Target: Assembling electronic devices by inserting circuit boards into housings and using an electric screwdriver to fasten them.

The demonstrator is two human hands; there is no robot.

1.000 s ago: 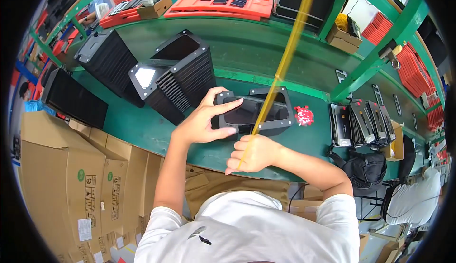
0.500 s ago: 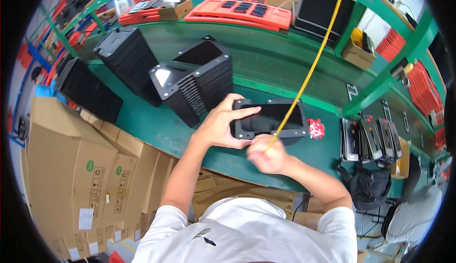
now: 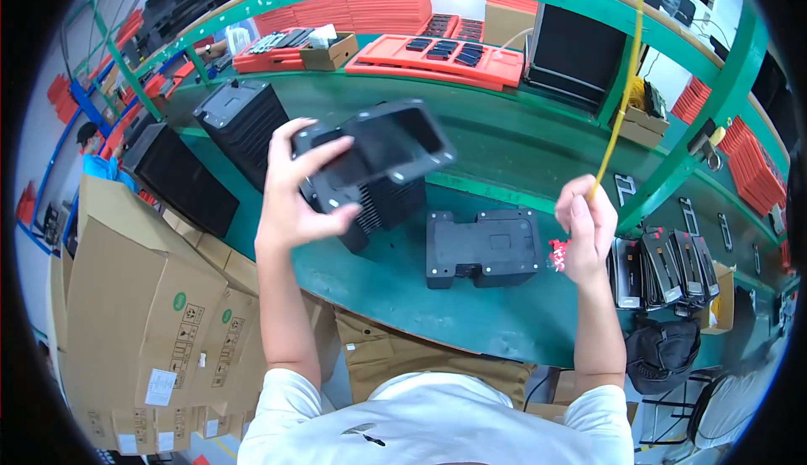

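Observation:
My left hand [image 3: 294, 192] grips the near left end of a black rectangular device with a glossy dark panel [image 3: 391, 141], fingers on top and thumb at its lower edge. The device is tilted and slightly blurred, in front of or over a stack of similar black pieces [image 3: 395, 200] that it partly hides. My right hand [image 3: 586, 234] is closed on the lower end of a yellow cord [image 3: 623, 116] that runs up out of view. Between my hands a black block with notched sides [image 3: 483, 245] lies on the green bench. Beside my right hand is a small red-and-white heap [image 3: 557, 255], partly covered.
Tall black stacks [image 3: 244, 129] stand at the left of the bench [image 3: 403, 297]. Large cardboard boxes [image 3: 126, 297] crowd the left side. A green shelf post [image 3: 702, 129] rises at the right, near upright dark panels [image 3: 656, 267] and a black bag [image 3: 664, 352].
My left hand has lifted the black device off the notched block and carried it left and up toward the stack. My right hand has moved right and up with the yellow cord.

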